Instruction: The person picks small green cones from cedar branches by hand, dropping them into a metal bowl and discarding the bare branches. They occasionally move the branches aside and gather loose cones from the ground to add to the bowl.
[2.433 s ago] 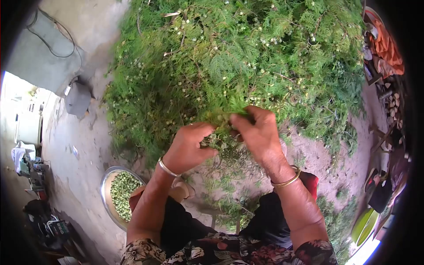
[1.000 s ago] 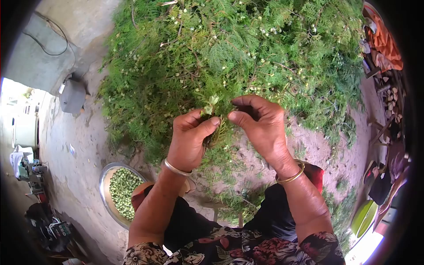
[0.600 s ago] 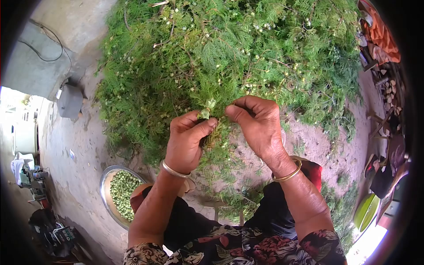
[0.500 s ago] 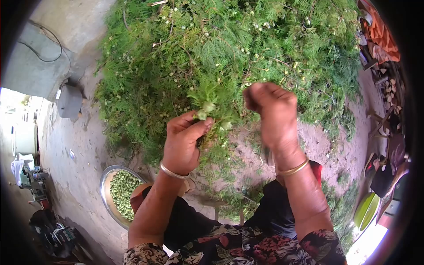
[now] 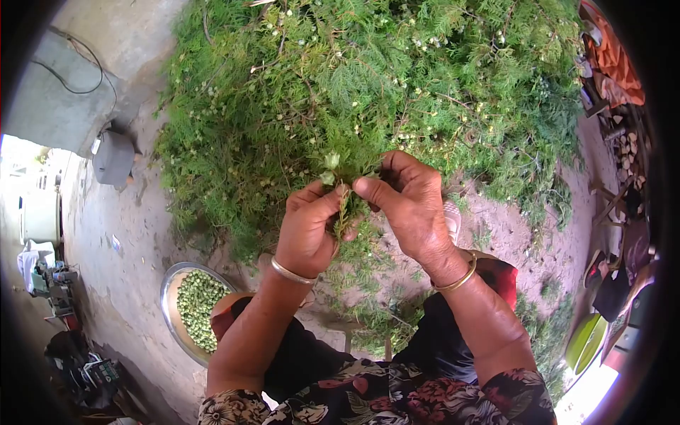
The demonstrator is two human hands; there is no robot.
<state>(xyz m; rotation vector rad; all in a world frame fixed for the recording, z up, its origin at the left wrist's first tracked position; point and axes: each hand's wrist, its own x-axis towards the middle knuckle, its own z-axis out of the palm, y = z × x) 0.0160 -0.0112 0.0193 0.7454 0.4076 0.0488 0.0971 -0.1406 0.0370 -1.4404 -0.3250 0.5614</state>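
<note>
A small evergreen sprig (image 5: 343,212) with pale green cones (image 5: 331,168) at its top is pinched between the thumb and fingers of my left hand (image 5: 306,230). Close beside it, my right hand (image 5: 411,205) is closed, thumb against fingers, on the right side of the same sprig; the exact spot it grips is partly hidden. Behind both hands spreads a big heap of cut evergreen branches (image 5: 283,92) dotted with cones. Low on the left, a metal basin (image 5: 167,312) holds many picked green cones (image 5: 197,301).
A grey bucket-like container (image 5: 113,159) stands by the wall at left. Loose green bits lie on the dusty floor (image 5: 496,227) near my feet. At the right are stacked firewood (image 5: 626,152), an orange cloth (image 5: 615,60) and a lime-green basin (image 5: 586,340).
My right hand has come down and left from beside the sprig, and its fingers now meet it. My left hand has shifted slightly right, still holding the sprig.
</note>
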